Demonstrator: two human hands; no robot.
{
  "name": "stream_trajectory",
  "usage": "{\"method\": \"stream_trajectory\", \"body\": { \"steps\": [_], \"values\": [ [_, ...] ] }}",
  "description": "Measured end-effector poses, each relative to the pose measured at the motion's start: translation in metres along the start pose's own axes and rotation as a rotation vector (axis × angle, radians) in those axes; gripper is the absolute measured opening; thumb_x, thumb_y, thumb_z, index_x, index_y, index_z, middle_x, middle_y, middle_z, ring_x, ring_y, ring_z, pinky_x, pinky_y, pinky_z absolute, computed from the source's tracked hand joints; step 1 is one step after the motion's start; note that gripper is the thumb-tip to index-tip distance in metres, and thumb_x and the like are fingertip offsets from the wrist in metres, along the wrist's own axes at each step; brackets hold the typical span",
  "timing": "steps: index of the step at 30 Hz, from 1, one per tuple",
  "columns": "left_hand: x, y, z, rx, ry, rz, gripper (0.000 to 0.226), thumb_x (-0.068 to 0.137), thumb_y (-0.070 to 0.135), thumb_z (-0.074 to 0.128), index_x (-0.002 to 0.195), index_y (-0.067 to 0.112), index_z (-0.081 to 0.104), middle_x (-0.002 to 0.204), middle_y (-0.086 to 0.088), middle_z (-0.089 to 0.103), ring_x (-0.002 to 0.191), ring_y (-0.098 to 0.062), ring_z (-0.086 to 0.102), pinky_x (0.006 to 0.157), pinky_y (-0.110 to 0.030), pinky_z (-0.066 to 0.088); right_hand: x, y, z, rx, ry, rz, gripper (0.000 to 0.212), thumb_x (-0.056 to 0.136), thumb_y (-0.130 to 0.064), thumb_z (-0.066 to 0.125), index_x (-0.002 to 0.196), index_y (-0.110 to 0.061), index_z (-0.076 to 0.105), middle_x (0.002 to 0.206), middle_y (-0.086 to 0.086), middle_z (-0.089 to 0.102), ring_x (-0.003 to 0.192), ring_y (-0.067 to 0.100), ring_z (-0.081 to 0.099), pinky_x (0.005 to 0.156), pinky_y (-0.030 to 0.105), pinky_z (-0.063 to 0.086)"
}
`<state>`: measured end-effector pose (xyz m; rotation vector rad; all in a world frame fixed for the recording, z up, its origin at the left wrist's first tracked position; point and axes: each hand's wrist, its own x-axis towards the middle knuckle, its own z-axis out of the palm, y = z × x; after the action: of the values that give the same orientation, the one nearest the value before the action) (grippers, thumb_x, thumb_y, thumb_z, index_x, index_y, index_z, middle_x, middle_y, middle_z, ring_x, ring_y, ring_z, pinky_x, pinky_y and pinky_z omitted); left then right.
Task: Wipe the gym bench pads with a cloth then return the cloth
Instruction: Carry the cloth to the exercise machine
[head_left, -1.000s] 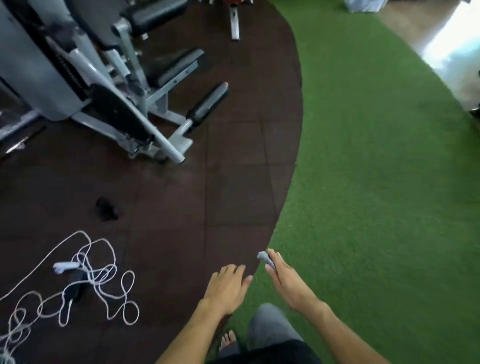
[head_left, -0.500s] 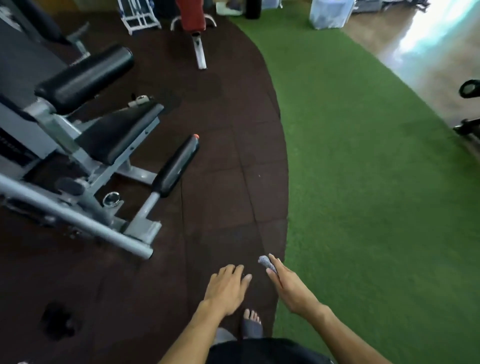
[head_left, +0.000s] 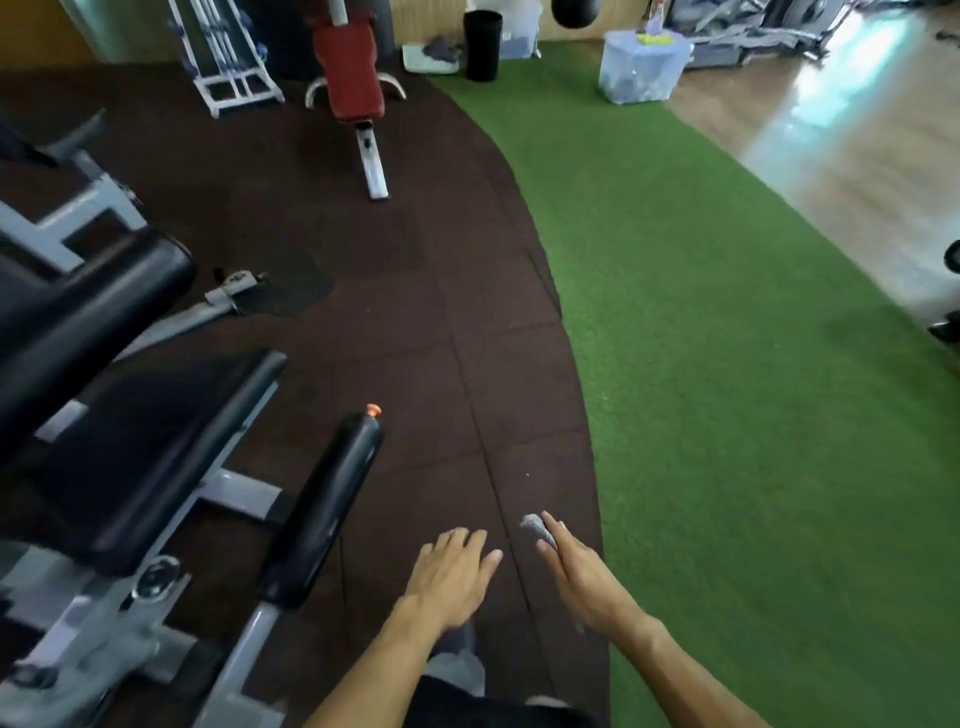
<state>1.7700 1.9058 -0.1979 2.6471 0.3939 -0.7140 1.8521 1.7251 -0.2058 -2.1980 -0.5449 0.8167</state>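
Pinched in the right hand, a small grey cloth pokes out past the fingertips, while the left hand hangs empty with fingers loosely spread, both above the dark rubber floor. Green turf curves along the right. At the left stands a grey-framed gym bench, its wide black seat pad beside a black roller pad with an orange end cap. A red bench stands further back.

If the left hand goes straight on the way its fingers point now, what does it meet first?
Probably nothing soon: the left hand points ahead over bare brown rubber floor. The black roller pad lies off to its left. Depth is uncertain.
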Motion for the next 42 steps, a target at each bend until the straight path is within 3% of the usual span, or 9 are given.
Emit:
{"method": "stream_trajectory", "body": {
  "steps": [9,12,17,24,30,33,37,42],
  "values": [
    [0.191,-0.064,-0.158,-0.038,0.025,-0.045,0.055,0.106,0.048,0.023,0.153,0.019,0.031,0.155,-0.004,0.037,0.143,-0.024,0.034,0.114,-0.042,0.031,0.246,-0.097,-0.072,-0.009,-0.009,-0.013,0.052,0.105,-0.031,0.037,0.153,-0.014,0.025,0.157,0.007,0.034,0.149,0.017,0.021,0.107,0.011,0.018],
    [0.264,-0.089,-0.192,-0.078,0.03,-0.097,0.056,0.106,0.048,0.022,0.153,0.02,0.03,0.157,-0.004,0.035,0.145,-0.023,0.032,0.116,-0.042,0.029,0.34,-0.117,-0.093,-0.046,-0.051,-0.05,0.053,0.105,-0.034,0.035,0.154,-0.017,0.023,0.158,0.004,0.031,0.149,0.016,0.019,0.112,0.017,0.019],
    [0.369,-0.131,-0.261,-0.173,0.042,-0.226,0.055,0.107,0.048,0.021,0.153,0.021,0.031,0.158,-0.004,0.034,0.145,-0.024,0.032,0.115,-0.042,0.028,0.489,-0.157,-0.132,-0.164,-0.205,-0.143,0.053,0.106,-0.03,0.035,0.154,-0.013,0.02,0.159,0.005,0.029,0.15,0.016,0.016,0.11,0.011,0.015],
    [0.466,-0.198,-0.366,-0.348,0.149,-0.448,0.056,0.107,0.048,0.021,0.155,0.021,0.028,0.161,-0.005,0.03,0.148,-0.023,0.028,0.118,-0.041,0.026,0.663,-0.254,-0.162,-0.323,-0.398,-0.263,0.058,0.103,-0.038,0.035,0.154,-0.015,0.021,0.159,0.003,0.03,0.15,0.015,0.015,0.118,0.023,0.019],
    [0.533,-0.299,-0.421,-0.462,0.214,-0.594,0.054,0.107,0.047,0.021,0.153,0.023,0.032,0.159,-0.004,0.033,0.145,-0.023,0.032,0.117,-0.039,0.028,0.806,-0.349,-0.12,-0.426,-0.532,-0.386,0.054,0.106,-0.029,0.033,0.155,-0.012,0.017,0.161,0.006,0.023,0.15,0.02,0.016,0.118,0.023,0.015],
    [0.548,-0.365,-0.452,-0.515,0.243,-0.675,0.055,0.107,0.047,0.021,0.154,0.02,0.029,0.16,-0.007,0.031,0.147,-0.024,0.029,0.119,-0.04,0.026,0.863,-0.408,-0.086,-0.491,-0.619,-0.452,0.053,0.107,-0.027,0.03,0.155,-0.01,0.014,0.162,0.003,0.02,0.151,0.017,0.012,0.11,0.011,0.011],
    [0.544,-0.44,-0.484,-0.612,0.306,-0.827,0.054,0.107,0.047,0.022,0.154,0.021,0.029,0.161,-0.007,0.03,0.148,-0.025,0.029,0.118,-0.042,0.025,0.917,-0.486,-0.032,-0.529,-0.742,-0.498,0.054,0.106,-0.035,0.032,0.155,-0.018,0.019,0.16,0.002,0.026,0.15,0.014,0.015,0.115,0.019,0.016],
    [0.521,-0.518,-0.498,-0.748,0.406,-1.051,0.055,0.106,0.049,0.021,0.153,0.022,0.031,0.16,-0.007,0.032,0.147,-0.024,0.031,0.117,-0.041,0.028,0.959,-0.578,0.057,-0.645,-0.959,-0.657,0.054,0.106,-0.036,0.033,0.155,-0.019,0.018,0.162,0.001,0.02,0.15,0.013,0.012,0.108,0.012,0.01]
  ]
}}
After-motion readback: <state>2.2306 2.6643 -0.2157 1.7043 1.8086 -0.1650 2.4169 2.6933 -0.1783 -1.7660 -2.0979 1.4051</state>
